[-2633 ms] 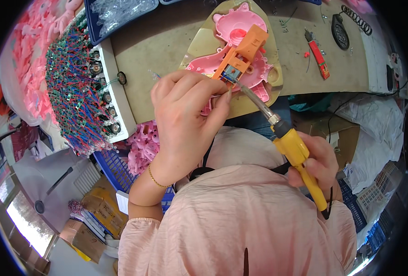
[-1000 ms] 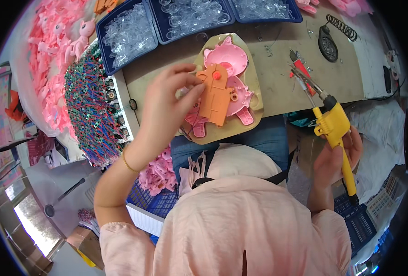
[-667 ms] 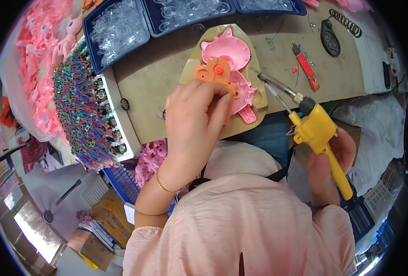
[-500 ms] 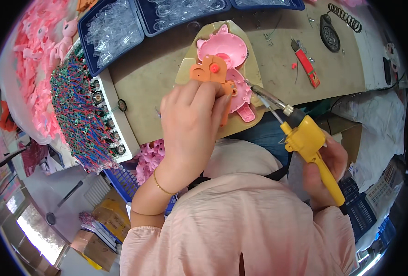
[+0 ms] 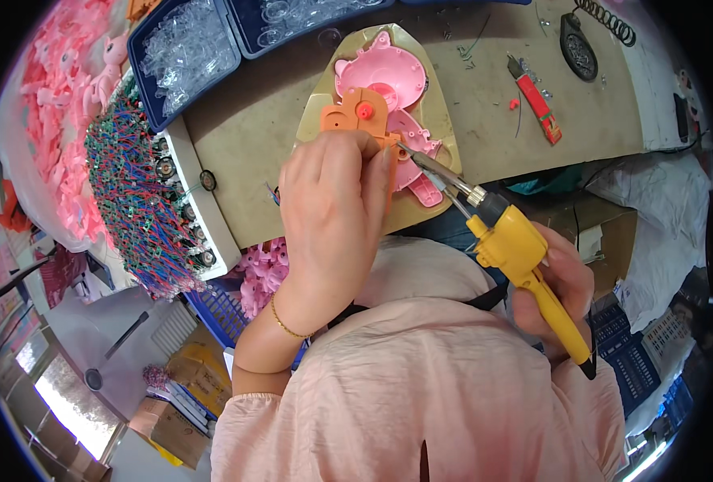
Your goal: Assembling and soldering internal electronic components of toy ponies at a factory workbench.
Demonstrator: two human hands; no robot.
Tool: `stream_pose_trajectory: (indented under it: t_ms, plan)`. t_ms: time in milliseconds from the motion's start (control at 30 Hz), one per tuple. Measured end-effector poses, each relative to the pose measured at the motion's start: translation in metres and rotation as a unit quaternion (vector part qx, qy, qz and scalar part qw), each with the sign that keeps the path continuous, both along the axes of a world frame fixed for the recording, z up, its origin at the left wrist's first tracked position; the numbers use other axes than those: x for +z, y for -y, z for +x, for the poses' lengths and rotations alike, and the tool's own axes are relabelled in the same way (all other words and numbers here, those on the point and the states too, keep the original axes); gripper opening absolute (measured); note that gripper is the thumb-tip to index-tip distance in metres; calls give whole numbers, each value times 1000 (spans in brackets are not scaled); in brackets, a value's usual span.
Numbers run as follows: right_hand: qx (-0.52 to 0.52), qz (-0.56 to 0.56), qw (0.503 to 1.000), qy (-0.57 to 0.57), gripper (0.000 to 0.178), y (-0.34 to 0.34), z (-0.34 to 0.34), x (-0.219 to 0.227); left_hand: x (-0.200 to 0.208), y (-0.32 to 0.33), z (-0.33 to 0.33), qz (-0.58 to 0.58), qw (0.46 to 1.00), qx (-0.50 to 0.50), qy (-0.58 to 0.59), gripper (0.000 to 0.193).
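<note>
My left hand [image 5: 328, 193] is closed around an orange plastic part [image 5: 347, 111] with a red round piece on it. My fingers cover much of that part. In my right hand [image 5: 561, 281] is a yellow soldering gun [image 5: 517, 245], pointing up and to the left. Its metal tip meets or nearly meets the orange part's right edge, beside my left fingertips; contact is too small to tell. Underneath lie a pink bowl-like toy shell [image 5: 397, 68] with small ears and a second pink shell piece [image 5: 427, 191]. Both rest on a tan board [image 5: 446, 128].
Blue trays [image 5: 154, 100] of clear plastic pieces line the far side. On the left are a white box [image 5: 224, 233] with bundled wires and speakers, and heaped pink parts [image 5: 47, 120]. A red-handled cutter [image 5: 539, 112] and a black coiled-cord object [image 5: 579, 52] lie right.
The soldering gun has moved left, bringing its tip from over the pink shell to the orange part's edge. My left hand keeps its hold, and the bench has shifted slightly in view.
</note>
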State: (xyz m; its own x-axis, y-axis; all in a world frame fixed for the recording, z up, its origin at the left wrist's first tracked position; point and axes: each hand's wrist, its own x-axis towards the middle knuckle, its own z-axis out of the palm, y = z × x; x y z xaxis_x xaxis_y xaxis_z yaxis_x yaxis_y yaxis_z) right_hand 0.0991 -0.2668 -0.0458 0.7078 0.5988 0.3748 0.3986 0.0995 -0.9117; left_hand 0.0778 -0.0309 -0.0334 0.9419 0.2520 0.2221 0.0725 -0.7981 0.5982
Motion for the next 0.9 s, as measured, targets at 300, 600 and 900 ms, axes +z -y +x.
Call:
stream_pose_trajectory:
  t_ms: [300, 600, 900]
  plan:
    - [18, 31, 999, -3, 43, -7, 4, -4, 1, -1, -1, -1, 1000, -8, -2, 15]
    - [1, -92, 980, -175, 44, -4, 3, 5, 1, 0, 1, 17, 1000, -10, -11, 14]
    - [-19, -82, 989, 121, 49, -3, 1, -1, 0, -2, 0, 16, 1000, -13, -20, 14]
